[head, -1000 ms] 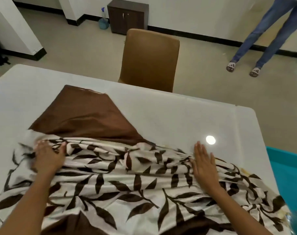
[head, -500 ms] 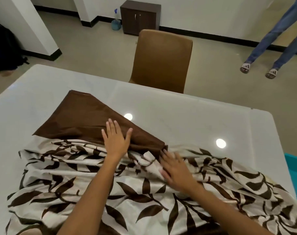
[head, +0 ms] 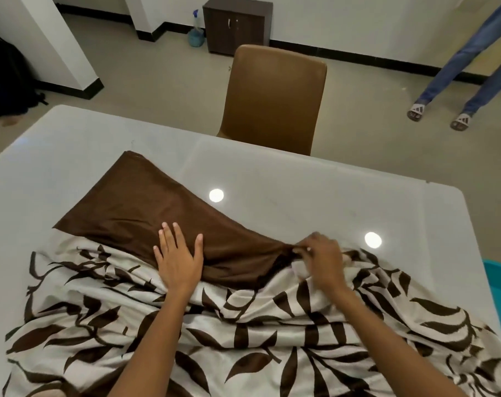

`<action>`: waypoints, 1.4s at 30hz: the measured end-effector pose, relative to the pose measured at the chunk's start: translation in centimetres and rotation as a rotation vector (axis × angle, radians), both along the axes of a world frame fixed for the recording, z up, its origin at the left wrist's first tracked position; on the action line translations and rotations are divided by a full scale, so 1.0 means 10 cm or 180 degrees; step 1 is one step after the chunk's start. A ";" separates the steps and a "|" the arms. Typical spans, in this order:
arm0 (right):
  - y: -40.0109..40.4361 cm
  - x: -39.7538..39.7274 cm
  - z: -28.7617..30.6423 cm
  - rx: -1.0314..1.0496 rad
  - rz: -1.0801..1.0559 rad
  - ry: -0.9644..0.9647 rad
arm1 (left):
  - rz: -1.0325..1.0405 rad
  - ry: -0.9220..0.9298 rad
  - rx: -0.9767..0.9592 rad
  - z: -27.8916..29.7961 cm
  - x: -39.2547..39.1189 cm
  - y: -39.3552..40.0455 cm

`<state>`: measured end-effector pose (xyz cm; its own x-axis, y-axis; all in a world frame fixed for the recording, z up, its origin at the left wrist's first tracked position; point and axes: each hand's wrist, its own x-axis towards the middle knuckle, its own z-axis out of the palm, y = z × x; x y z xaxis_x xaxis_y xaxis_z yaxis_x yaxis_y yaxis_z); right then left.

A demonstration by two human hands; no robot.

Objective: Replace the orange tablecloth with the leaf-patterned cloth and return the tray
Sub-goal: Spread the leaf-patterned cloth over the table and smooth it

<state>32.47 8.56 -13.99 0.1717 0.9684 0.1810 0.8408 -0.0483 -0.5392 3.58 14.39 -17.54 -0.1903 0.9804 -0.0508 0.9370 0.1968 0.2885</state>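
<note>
Brown underside of leaf-patterned cloth [head: 146,213] folded back, left hand [head: 178,260] flat, fingers apart, right hand [head: 323,260] fingers pinching its edge

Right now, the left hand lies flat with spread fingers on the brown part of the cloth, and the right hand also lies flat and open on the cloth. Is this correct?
Not quite. The left hand does lie flat with spread fingers on the brown part of the leaf-patterned cloth. The right hand, however, is not flat: its fingers pinch a bunched fold of cloth, as the head view shows.
</note>
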 end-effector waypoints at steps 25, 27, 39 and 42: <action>1.06 0.76 -0.02 -0.1885 -0.0634 -0.0537 | -0.1270 -0.0172 -0.0230 0.04 1.28 0.22; 0.86 0.62 0.04 -0.1444 -0.0600 -0.0635 | -0.1333 -0.0139 -0.0141 -0.04 1.22 0.50; -2.00 0.20 -0.37 -0.1070 -0.0848 -0.0861 | -0.1692 -0.0746 0.0259 0.48 1.34 -0.54; -2.04 0.27 -0.35 -0.1267 -0.0709 -0.0901 | -0.2124 -0.0551 0.0049 0.35 1.25 -1.78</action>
